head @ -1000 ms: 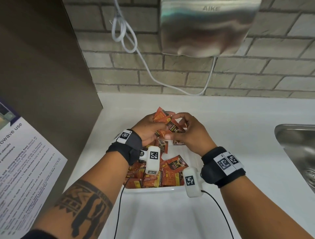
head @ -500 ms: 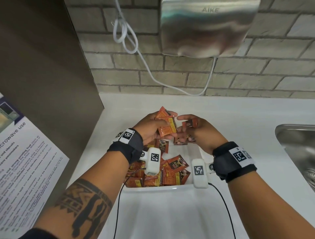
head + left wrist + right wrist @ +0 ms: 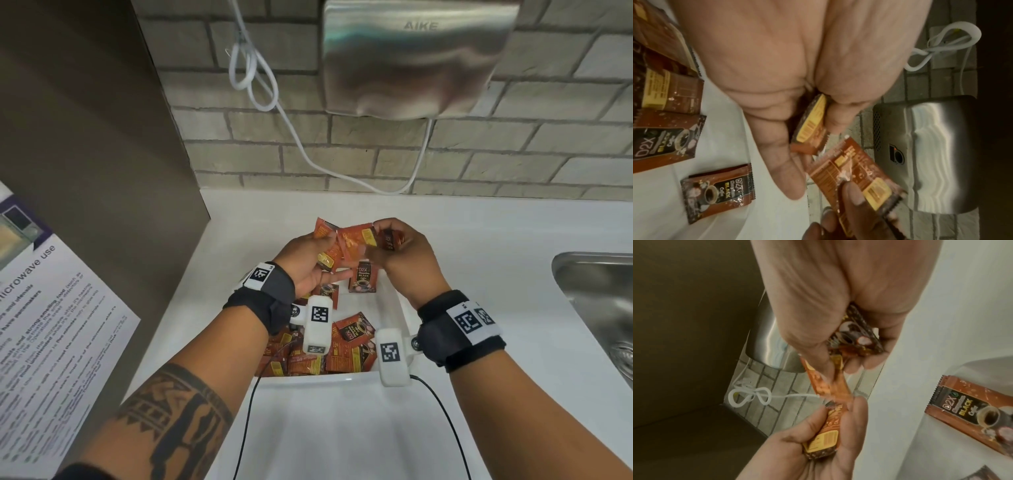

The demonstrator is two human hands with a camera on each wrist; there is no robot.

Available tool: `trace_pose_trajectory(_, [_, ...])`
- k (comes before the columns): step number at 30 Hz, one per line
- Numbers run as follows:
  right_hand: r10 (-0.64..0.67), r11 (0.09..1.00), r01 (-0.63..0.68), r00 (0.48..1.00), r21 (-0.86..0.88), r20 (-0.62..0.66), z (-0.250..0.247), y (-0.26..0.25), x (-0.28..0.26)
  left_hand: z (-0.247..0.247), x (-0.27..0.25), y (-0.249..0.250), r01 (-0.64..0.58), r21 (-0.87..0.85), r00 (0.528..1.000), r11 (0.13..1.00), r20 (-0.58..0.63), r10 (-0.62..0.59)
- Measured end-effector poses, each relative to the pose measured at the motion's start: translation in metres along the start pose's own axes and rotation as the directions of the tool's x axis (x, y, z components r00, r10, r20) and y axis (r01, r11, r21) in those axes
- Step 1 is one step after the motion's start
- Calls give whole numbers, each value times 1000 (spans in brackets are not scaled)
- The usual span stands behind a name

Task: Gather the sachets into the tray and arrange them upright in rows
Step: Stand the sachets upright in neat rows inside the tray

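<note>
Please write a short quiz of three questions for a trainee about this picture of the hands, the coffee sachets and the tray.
1. True or false: the sachets in the white tray already stand upright in rows.
2. Which hand holds a small stack of sachets? A) left hand B) right hand C) neither
3. Fill in: the right hand pinches an orange sachet and keeps a darker one tucked in its ____.

Key
1. False: they lie jumbled, most of them flat.
2. A
3. fingers
</note>
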State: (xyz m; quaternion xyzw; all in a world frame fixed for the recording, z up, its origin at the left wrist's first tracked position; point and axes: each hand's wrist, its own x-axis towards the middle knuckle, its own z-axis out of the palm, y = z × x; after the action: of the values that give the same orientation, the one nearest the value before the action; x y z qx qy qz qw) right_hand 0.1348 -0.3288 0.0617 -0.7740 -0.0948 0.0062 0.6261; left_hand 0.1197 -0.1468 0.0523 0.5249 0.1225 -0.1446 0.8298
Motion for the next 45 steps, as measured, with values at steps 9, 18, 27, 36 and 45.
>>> trace_pose_trajectory(9, [-350,875,306,935,-374,-54,8,13,-6,4,-4,8,-6,-76,997,997,77,12])
trace_pose_trajectory(18, [10,999,-3,988,-46,156,-2,8,-3,-6,0,6,-168,278,985,946,12,172])
trace_pose_trajectory(27, [141,971,-183,958,156,249,-1,1,8,3,-1,4,-94,211,993,973,88,77])
trace_pose_trajectory(36, [144,979,-168,972,118,186,3,-1,9,3,4,2,-182,213,982,960,88,167])
trace_pose_trajectory(45, [-45,999,46,998,-20,47,-5,-3,12,-3,8,8,-4,51,986,999,-168,12])
